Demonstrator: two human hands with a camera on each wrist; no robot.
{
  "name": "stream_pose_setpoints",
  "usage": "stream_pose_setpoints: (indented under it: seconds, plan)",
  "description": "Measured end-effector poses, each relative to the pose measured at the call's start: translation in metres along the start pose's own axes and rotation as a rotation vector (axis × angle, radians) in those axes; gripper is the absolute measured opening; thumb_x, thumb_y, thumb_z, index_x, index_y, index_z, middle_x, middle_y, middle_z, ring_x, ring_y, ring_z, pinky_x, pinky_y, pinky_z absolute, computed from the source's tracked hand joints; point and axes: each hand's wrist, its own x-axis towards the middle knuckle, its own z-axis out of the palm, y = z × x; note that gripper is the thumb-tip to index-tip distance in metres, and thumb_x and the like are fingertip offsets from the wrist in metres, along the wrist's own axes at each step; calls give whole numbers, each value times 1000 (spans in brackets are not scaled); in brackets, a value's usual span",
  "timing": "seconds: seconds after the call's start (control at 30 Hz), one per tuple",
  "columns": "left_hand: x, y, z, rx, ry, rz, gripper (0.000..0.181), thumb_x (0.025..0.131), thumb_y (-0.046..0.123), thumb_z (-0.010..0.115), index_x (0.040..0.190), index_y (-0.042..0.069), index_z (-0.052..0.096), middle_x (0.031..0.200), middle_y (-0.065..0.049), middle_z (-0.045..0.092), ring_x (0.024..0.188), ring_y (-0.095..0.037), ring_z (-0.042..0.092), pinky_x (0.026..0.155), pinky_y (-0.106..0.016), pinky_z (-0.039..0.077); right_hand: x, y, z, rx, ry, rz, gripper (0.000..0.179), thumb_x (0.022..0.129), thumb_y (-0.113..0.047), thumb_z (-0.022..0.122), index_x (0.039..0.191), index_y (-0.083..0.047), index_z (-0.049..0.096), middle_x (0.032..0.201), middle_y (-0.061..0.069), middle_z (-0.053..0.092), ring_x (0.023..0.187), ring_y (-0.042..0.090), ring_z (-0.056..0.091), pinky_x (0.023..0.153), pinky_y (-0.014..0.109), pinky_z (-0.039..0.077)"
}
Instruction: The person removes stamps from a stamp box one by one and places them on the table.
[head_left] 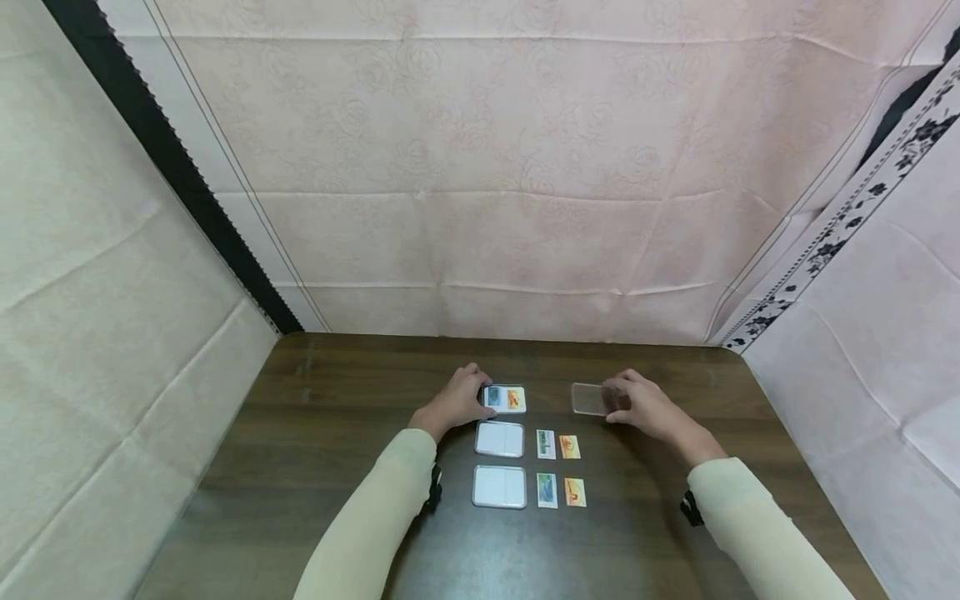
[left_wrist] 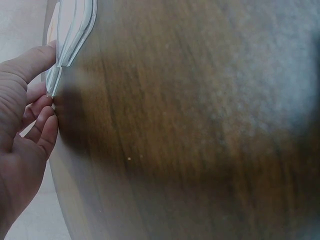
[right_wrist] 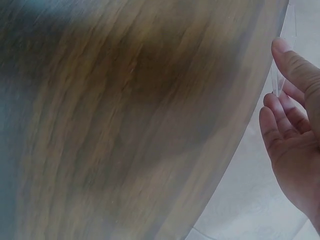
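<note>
At the back of the row, my left hand (head_left: 459,402) grips a small white case (head_left: 504,409) by its left end, thumb at the near corner and fingers at the far one. Two picture stamps lie side by side in this case, one bluish (head_left: 493,396) and one orange (head_left: 513,399). To the right, my right hand (head_left: 637,406) holds a clear plastic lid (head_left: 588,399) by its right end. The right wrist view shows the thumb and fingers around the lid's thin edge (right_wrist: 276,82). In the left wrist view, the left fingers reach behind the stacked-looking cases (left_wrist: 75,30).
Two more white cases, a middle one (head_left: 499,439) and a near one (head_left: 499,487), lie in line below. Beside each is a pair of loose stamps: green (head_left: 546,445) and orange (head_left: 569,447), then blue (head_left: 547,491) and orange (head_left: 575,492). Cloth hangs around the wooden table (head_left: 337,517).
</note>
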Motion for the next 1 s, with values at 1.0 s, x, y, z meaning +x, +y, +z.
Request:
stream_pose_setpoints:
  seconds: [1.0]
  plan:
    - [-1, 0, -1, -6, 1, -1, 59, 87, 35, 84, 134, 7, 64, 126, -4, 54, 115, -21, 47, 100, -36, 49, -15, 37, 6, -19, -25, 36, 56, 87, -21, 84, 134, 2, 63, 127, 22, 57, 109, 38, 61, 91, 55, 51]
